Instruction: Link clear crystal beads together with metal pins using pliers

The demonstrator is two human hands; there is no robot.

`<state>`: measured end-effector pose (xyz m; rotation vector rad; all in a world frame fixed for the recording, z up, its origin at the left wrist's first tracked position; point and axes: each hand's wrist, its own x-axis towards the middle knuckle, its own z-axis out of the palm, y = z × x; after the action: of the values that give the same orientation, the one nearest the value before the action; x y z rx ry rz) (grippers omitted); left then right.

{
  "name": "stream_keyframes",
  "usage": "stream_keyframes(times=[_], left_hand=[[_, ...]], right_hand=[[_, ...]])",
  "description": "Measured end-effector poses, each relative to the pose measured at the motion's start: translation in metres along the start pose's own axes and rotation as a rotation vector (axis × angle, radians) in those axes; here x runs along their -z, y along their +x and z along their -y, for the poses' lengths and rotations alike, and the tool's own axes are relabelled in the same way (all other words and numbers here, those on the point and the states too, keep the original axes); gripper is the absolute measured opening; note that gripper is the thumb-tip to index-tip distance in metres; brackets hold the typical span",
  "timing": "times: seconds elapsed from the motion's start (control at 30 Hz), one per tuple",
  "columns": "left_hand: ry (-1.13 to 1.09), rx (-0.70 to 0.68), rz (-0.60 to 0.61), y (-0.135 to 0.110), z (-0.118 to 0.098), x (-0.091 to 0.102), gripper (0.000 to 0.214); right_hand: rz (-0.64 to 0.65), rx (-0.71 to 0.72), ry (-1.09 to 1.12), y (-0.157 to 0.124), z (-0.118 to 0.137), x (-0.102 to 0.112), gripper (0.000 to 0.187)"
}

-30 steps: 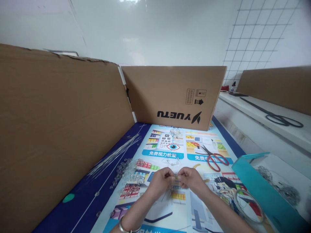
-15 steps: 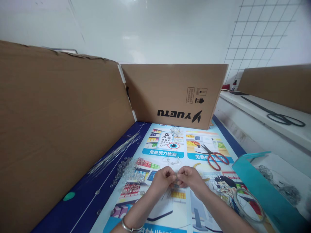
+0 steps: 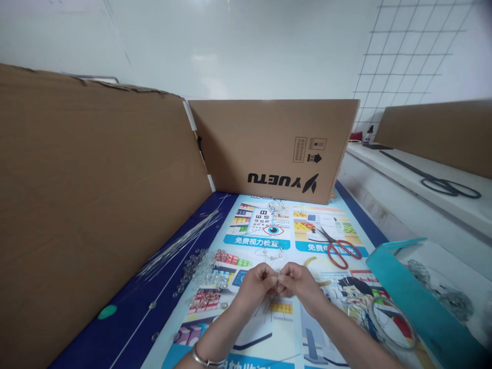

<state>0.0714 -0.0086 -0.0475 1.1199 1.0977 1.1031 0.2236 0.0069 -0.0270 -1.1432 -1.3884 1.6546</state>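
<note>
My left hand [image 3: 257, 283] and my right hand [image 3: 299, 283] meet over the printed sheet, thumbs and forefingers pinched close together. Between the fingertips is a small piece with thin wire [image 3: 266, 306], its strands poking out below; most of it is hidden by the fingers. Just beyond my hands lies a loose wire strand with clear beads [image 3: 272, 255]. To the left of my left hand spreads a pile of clear beads [image 3: 207, 271]. Scissors with red handles [image 3: 341, 251] rest beyond my right hand, blades slightly apart.
A bundle of straight wires [image 3: 180, 245] lies by the left cardboard wall [image 3: 96, 195]. Another cardboard panel [image 3: 265, 138] stands at the back. On the right are a wire coil [image 3: 394, 324] and a teal box [image 3: 411, 292] holding coiled wire. Large black scissors [image 3: 442, 182] lie on a white ledge.
The view has shifted very slightly. Both hands keep their pinch at the same place, with the fingertips a little closer together.
</note>
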Motion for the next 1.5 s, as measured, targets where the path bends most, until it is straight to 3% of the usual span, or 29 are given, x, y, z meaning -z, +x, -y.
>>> stream_keyframes(times=[0.4, 0.47, 0.57, 0.67, 0.8, 0.93, 1.0, 1.13, 1.23, 1.37, 1.5], left_hand=[[-0.021, 0.026, 0.022, -0.001, -0.009, -0.002, 0.021], [0.071, 0.045, 0.060, -0.002, -0.015, 0.001, 0.019], [0.377, 0.032, 0.164, -0.003, -0.023, 0.009, 0.012], [0.561, 0.005, 0.214, -0.004, -0.025, 0.017, 0.008], [0.700, -0.023, 0.232, -0.009, -0.026, 0.021, 0.012], [0.900, -0.073, 0.248, -0.014, -0.031, 0.017, 0.014], [0.975, -0.090, 0.242, -0.017, -0.033, 0.015, 0.014], [1.079, -0.108, 0.240, -0.020, -0.034, 0.012, 0.012], [1.131, -0.111, 0.238, -0.021, -0.034, 0.011, 0.011], [1.178, -0.121, 0.217, -0.022, -0.041, 0.009, 0.016], [1.202, -0.162, 0.188, -0.022, -0.051, 0.009, 0.019]], right_hand=[[0.019, -0.003, -0.063, 0.000, -0.001, 0.000, 0.030], [0.059, -0.020, -0.202, 0.001, 0.003, 0.005, 0.027], [0.136, -0.036, -0.398, -0.001, 0.012, 0.014, 0.019], [0.188, 0.014, -0.552, -0.011, 0.025, 0.017, 0.011], [0.452, 0.226, -1.295, -0.038, 0.040, 0.000, 0.013], [0.700, 0.350, -1.625, -0.060, 0.041, -0.027, 0.005], [0.721, 0.413, -1.676, -0.066, 0.036, -0.039, 0.007], [0.715, 0.328, -1.745, -0.070, 0.017, -0.058, 0.016], [0.637, 0.382, -1.716, -0.070, 0.004, -0.067, 0.013], [0.649, 0.390, -1.718, -0.068, 0.004, -0.064, 0.014], [0.675, 0.417, -1.704, -0.061, 0.016, -0.047, 0.006]])
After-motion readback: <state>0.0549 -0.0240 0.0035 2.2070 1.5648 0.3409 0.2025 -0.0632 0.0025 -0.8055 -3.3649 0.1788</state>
